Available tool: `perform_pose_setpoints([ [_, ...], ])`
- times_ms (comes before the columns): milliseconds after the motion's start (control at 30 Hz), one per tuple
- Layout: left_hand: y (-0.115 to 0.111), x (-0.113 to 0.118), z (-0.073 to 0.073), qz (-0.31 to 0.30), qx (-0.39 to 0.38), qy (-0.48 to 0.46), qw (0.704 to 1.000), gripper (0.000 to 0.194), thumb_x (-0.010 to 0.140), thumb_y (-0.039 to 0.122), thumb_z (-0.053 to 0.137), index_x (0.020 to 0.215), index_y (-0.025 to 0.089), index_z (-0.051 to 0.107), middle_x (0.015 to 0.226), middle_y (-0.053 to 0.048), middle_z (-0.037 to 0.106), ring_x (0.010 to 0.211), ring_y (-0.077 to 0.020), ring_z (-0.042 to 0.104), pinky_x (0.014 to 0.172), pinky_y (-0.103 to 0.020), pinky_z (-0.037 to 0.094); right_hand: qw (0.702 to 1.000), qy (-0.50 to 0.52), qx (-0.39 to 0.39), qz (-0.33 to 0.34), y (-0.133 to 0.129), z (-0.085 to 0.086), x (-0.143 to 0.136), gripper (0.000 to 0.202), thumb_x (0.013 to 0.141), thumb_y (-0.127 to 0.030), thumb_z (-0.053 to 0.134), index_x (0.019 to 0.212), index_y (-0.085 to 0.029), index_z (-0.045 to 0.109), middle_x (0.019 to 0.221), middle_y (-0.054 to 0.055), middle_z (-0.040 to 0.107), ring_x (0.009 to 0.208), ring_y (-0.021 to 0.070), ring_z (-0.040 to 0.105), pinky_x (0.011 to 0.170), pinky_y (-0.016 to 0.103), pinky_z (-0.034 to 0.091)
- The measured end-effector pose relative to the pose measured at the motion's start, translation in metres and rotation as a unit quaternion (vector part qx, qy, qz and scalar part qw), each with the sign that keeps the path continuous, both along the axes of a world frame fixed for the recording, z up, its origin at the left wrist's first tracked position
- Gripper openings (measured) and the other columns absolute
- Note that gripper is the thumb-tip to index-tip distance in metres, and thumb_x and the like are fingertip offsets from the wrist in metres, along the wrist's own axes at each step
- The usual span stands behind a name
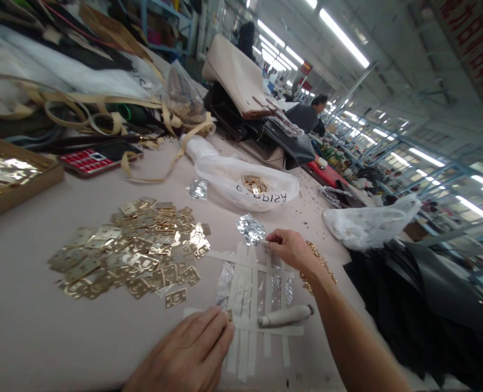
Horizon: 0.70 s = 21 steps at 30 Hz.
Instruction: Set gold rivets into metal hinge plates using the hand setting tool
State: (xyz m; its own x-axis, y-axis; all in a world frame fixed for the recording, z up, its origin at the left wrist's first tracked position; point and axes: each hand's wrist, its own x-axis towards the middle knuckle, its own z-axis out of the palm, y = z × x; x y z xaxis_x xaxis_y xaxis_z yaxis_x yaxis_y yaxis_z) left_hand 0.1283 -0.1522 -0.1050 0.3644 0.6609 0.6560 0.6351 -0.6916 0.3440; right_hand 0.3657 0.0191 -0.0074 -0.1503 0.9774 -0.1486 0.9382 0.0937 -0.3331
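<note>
My left hand [192,348] is closed at the near edge of a taped patch of table, with the corner of a gold metal plate [229,316] showing at its fingertips. My right hand [287,248] reaches forward, fingers pinched together beside a small heap of silver metal discs [250,228]; whatever lies between the fingertips is too small to make out. Left of both hands spreads a large pile of gold metal plates [143,250] with cut-outs. A tool wrapped in white tape [285,316] lies across the tape strips [243,283]. Small gold pieces [321,258] lie partly behind my right forearm.
A white plastic bag [221,179] holds more gold pieces, with a silver clump [198,189] beside it. A cardboard box [17,188] of plates stands left, near a red-patterned case [100,158]. Black material [425,310] is stacked right. A person [304,115] is farther back.
</note>
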Motion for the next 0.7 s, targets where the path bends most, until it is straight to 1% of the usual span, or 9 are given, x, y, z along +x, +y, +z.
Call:
perform_pose_setpoints([
  [133,0.001,-0.001,-0.002,-0.002,0.002,0.001,1.0,0.037,0.103,0.018,0.036,0.111,0.02,0.071,0.116,-0.003,0.072,0.113,-0.0174,0.061,0.106,-0.031,0.039,0.999,0.031,0.014,0.012,0.0,-0.007,-0.009,0.016,0.084,-0.021,0.064,0.095,-0.02,0.076,0.086,0.001,0.078,0.074,0.0146,0.067,0.069,0.024,0.047],
  [233,0.0,-0.001,-0.003,0.002,-0.003,0.005,1.0,0.036,0.103,0.018,0.036,0.112,0.021,0.071,0.116,-0.002,0.072,0.114,-0.0176,0.061,0.107,-0.032,0.039,0.999,0.038,0.025,0.026,0.002,-0.012,-0.014,0.022,0.082,-0.016,0.063,0.099,-0.022,0.075,0.091,0.001,0.078,0.077,0.0154,0.067,0.072,0.025,0.048],
  [367,0.0,-0.001,-0.003,0.001,-0.004,-0.001,1.0,0.036,0.101,0.015,0.037,0.113,0.021,0.071,0.119,-0.002,0.072,0.115,-0.0179,0.061,0.108,-0.032,0.037,0.998,0.04,0.026,0.043,0.007,-0.018,-0.016,0.028,0.079,-0.011,0.062,0.101,-0.023,0.075,0.092,0.002,0.078,0.08,0.0175,0.068,0.075,0.027,0.048],
  [433,0.0,-0.001,-0.004,-0.002,-0.002,-0.002,1.0,0.037,0.101,0.014,0.036,0.113,0.02,0.071,0.118,-0.002,0.072,0.115,-0.0178,0.061,0.109,-0.032,0.036,0.997,0.044,0.023,0.051,0.01,-0.019,-0.016,0.027,0.079,-0.011,0.062,0.099,-0.023,0.075,0.09,0.002,0.078,0.078,0.0178,0.067,0.075,0.028,0.048],
  [533,0.001,-0.002,-0.005,-0.007,0.007,0.0,1.0,0.038,0.101,0.015,0.036,0.112,0.019,0.071,0.117,-0.003,0.073,0.115,-0.0185,0.06,0.109,-0.032,0.035,0.996,0.063,0.013,0.062,0.014,-0.019,-0.015,0.027,0.075,-0.007,0.063,0.091,-0.024,0.077,0.083,0.0,0.077,0.074,0.0168,0.066,0.074,0.028,0.046],
  [600,0.0,-0.002,-0.005,-0.007,0.007,0.003,1.0,0.038,0.101,0.014,0.036,0.114,0.019,0.071,0.119,-0.004,0.072,0.116,-0.0192,0.06,0.109,-0.033,0.035,0.995,0.086,0.007,0.059,0.017,-0.02,-0.014,0.027,0.073,-0.005,0.063,0.088,-0.024,0.077,0.079,-0.001,0.076,0.073,0.0162,0.065,0.074,0.028,0.046],
  [700,-0.001,-0.002,-0.004,-0.005,-0.002,0.005,1.0,0.037,0.101,0.013,0.037,0.116,0.019,0.07,0.12,-0.004,0.072,0.117,-0.0198,0.06,0.109,-0.034,0.035,0.99,0.139,0.004,0.025,0.017,-0.022,-0.01,0.023,0.074,-0.01,0.065,0.091,-0.021,0.076,0.079,0.001,0.075,0.074,0.0161,0.065,0.074,0.029,0.047],
])
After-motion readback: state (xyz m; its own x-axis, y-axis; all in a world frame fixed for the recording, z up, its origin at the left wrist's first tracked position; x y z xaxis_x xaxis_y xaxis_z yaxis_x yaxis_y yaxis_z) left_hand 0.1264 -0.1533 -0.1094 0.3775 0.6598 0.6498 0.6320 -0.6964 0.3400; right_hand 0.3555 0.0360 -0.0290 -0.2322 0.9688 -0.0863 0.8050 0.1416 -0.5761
